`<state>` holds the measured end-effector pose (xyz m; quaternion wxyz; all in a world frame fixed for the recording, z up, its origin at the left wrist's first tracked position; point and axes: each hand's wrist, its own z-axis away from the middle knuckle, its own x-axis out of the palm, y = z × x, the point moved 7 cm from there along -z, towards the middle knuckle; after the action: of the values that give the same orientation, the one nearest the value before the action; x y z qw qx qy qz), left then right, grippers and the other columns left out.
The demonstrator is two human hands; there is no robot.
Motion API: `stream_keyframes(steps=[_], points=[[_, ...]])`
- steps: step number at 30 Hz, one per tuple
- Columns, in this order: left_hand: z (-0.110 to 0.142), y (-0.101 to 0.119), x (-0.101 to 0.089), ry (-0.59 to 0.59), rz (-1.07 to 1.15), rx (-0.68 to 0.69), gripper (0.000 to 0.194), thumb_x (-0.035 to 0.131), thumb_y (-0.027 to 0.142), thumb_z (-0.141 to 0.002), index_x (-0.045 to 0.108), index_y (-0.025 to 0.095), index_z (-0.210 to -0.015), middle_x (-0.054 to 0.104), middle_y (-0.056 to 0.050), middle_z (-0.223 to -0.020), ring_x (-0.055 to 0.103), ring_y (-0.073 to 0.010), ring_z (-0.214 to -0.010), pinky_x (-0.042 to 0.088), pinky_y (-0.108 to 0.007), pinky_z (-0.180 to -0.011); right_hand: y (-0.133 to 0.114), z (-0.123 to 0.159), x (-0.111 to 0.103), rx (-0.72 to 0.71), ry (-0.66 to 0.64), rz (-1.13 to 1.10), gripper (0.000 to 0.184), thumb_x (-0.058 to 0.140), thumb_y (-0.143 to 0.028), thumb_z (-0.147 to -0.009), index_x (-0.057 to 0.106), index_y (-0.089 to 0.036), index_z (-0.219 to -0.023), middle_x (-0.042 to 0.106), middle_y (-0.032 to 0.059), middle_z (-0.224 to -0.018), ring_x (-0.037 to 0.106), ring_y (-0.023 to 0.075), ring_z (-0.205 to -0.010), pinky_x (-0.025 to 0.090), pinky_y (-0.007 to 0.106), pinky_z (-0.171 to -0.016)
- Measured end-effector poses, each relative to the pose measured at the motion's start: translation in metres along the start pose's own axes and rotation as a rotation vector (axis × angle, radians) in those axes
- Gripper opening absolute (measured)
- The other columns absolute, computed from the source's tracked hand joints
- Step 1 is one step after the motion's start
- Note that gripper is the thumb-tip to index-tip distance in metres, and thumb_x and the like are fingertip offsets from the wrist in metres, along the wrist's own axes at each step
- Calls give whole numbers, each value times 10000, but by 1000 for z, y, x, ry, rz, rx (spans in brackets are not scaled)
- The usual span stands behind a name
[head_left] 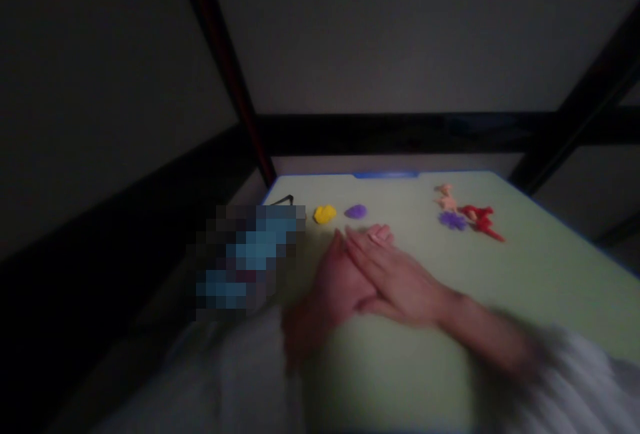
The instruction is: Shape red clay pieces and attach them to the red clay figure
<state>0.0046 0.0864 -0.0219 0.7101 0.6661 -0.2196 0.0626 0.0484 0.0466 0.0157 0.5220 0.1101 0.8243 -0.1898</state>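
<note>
My left hand [337, 287] is turned palm up above the table. Across it lies my right hand [403, 281], its fingers stretched together and pressing palm to palm. Whatever is between the palms, if anything, is hidden. Just beyond the fingertips sit a yellow lump [325, 214] and a purple oval lump [357, 211], both looking like modelling clay. Farther right are a flower-like purple piece [453, 221], a pale peach piece [447, 199] and a red piece [483, 217] with a long point. The picture is dim and blurred.
The pale green table [525, 267] has a blue rim [385, 175] at its far side. Left of my hands, a pixelated blue item [260, 247] lies at the table's edge. Grey panels with dark frame bars [400, 133] stand behind the table.
</note>
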Motion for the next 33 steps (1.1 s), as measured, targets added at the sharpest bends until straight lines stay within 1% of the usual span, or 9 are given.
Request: stream_keyframes(steps=[4,7,12,16,20,25,28,30,33], points=[[6,5,-7,-111,334,-97,720,149,663,-794,623,196,-1070,507,-62,-1306,347,-207,-1298,287,-335,-1063,-13,5,3,-167,-57,-67,830,374,-568,-839,145,-11,-1409,175,211,-1465,116,253,-1373,212,428,-1100],[6,3,-9,-129,413,-121,730,139,666,-795,613,197,-1091,498,-52,-1319,321,-194,-1311,240,-334,-1082,-26,5,5,-259,-127,-117,821,396,-565,-833,173,-19,-1405,204,176,-1469,98,214,-1378,173,374,-1118],[6,1,-1,-135,556,-154,722,192,637,-803,525,120,-1181,452,-109,-1355,291,-199,-1326,238,-315,-1085,-8,4,0,-50,-34,-62,841,379,-584,-827,101,-61,-1424,174,183,-1472,124,258,-1371,156,461,-1106],[7,4,-2,-117,572,-202,839,147,683,-779,397,65,-1289,375,-148,-1402,287,-210,-1328,196,-321,-1097,-16,9,8,-181,-164,-123,868,395,-617,-803,98,-95,-1429,168,131,-1485,117,228,-1375,140,393,-1123],[7,9,-2,-137,649,-187,805,162,633,-810,335,47,-1334,348,-153,-1417,230,-219,-1349,169,-319,-1100,5,13,0,-49,-82,-23,860,363,-599,-827,49,-70,-1428,171,172,-1475,126,251,-1372,115,462,-1116],[9,1,3,-141,696,-198,801,145,611,-822,247,43,-1377,305,-160,-1438,216,-205,-1355,109,-309,-1111,-15,13,7,-245,-178,-73,863,378,-606,-819,82,-69,-1426,131,141,-1490,94,225,-1377,166,393,-1118],[11,-7,10,-153,702,-283,859,164,652,-794,275,21,-1366,372,-191,-1391,223,-241,-1351,144,-331,-1104,-10,7,2,-158,-123,-18,863,357,-621,-817,93,-70,-1425,155,150,-1483,126,229,-1373,175,415,-1114],[11,-5,7,-132,702,-273,814,196,630,-806,276,53,-1374,385,-164,-1391,224,-227,-1352,164,-324,-1099,-4,8,0,-117,-127,14,849,354,-609,-825,92,-69,-1425,173,161,-1477,150,237,-1369,175,435,-1112],[7,4,1,-105,700,-182,824,113,636,-812,283,53,-1369,374,-143,-1403,266,-207,-1337,164,-312,-1098,-11,11,1,-229,-174,0,809,353,-583,-843,108,-77,-1425,217,143,-1471,143,216,-1371,151,413,-1123]])
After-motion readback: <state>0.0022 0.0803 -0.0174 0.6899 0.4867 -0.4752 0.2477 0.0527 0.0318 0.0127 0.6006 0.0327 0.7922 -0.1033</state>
